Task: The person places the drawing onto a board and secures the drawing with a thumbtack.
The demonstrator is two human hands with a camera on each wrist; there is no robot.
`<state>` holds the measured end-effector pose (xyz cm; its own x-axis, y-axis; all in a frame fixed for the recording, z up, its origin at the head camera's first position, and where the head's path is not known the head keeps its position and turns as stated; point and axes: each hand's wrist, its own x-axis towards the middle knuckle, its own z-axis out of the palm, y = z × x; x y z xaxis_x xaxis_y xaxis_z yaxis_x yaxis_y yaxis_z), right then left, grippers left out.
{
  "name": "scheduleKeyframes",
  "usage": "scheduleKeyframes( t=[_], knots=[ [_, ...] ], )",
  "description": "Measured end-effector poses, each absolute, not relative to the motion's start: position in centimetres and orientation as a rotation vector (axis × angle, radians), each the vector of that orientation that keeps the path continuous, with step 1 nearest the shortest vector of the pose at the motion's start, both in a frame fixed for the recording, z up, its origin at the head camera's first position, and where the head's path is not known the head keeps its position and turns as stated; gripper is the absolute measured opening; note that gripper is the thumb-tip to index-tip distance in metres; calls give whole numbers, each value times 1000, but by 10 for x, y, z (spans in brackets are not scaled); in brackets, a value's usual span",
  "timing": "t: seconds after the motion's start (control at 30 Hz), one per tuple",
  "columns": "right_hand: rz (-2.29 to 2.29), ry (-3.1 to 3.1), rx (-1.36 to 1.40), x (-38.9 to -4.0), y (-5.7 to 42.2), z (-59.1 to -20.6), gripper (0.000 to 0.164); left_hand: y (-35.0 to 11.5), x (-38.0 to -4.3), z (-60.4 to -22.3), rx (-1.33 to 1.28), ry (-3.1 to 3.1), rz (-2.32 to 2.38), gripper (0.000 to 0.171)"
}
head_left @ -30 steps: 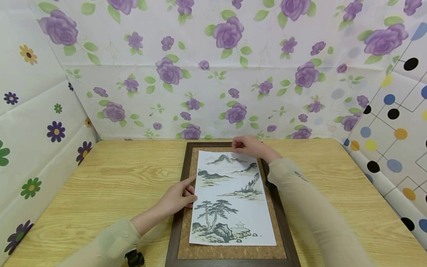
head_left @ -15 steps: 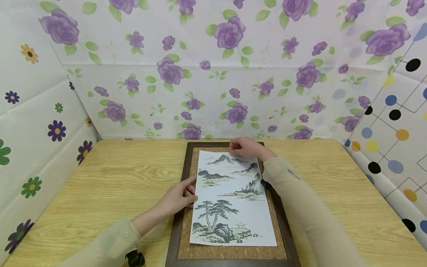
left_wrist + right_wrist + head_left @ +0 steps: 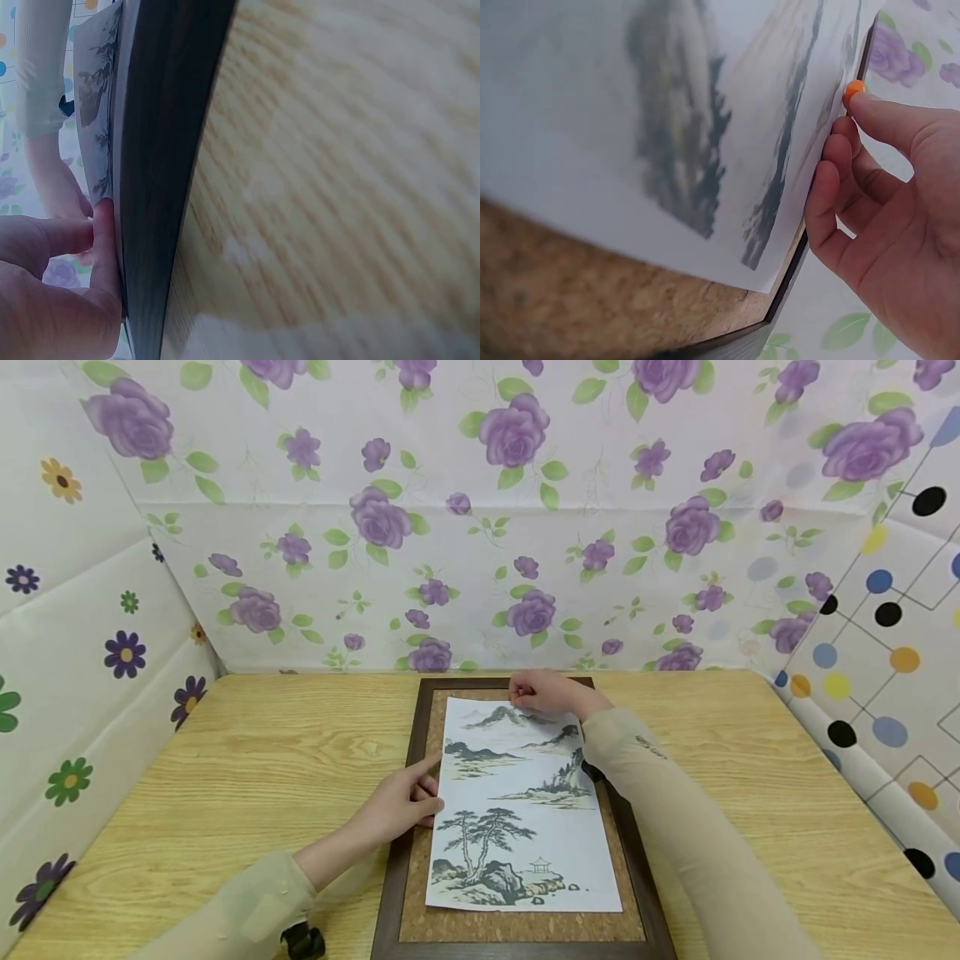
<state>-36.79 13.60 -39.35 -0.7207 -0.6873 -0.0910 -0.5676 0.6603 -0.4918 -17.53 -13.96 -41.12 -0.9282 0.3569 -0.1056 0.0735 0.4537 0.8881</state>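
Note:
A sheet of paper (image 3: 555, 843) printed with an ink landscape lies on a cork board (image 3: 525, 929) with a dark brown frame (image 3: 525, 951). My left hand (image 3: 393, 802) rests at the paper's left side, its straight index finger and thumb pressing at the edge. At the paper's top edge my right hand (image 3: 553, 691) pinches a small orange push pin (image 3: 853, 91) between thumb and index finger, the other fingers curled. The pin's point is hidden. One lower corner of the paper curls up slightly.
The board stands on a light wood-grain table (image 3: 285, 760). Behind it hangs a floral cloth wall (image 3: 450, 577), with patterned side walls at left and right. A black strap (image 3: 303, 939) sits on the left wrist.
My right hand has slid a little to the left along the paper's top edge. The left hand, paper and board stay where they were.

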Motion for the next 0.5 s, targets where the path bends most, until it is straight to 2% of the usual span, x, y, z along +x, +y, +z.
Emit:
scheduleKeyframes(
  t=[0.5],
  knots=[
    [-455, 2649, -971, -363, 125, -386, 14, -139, -174, -409, 386, 2439, 1454, 70]
  ],
)
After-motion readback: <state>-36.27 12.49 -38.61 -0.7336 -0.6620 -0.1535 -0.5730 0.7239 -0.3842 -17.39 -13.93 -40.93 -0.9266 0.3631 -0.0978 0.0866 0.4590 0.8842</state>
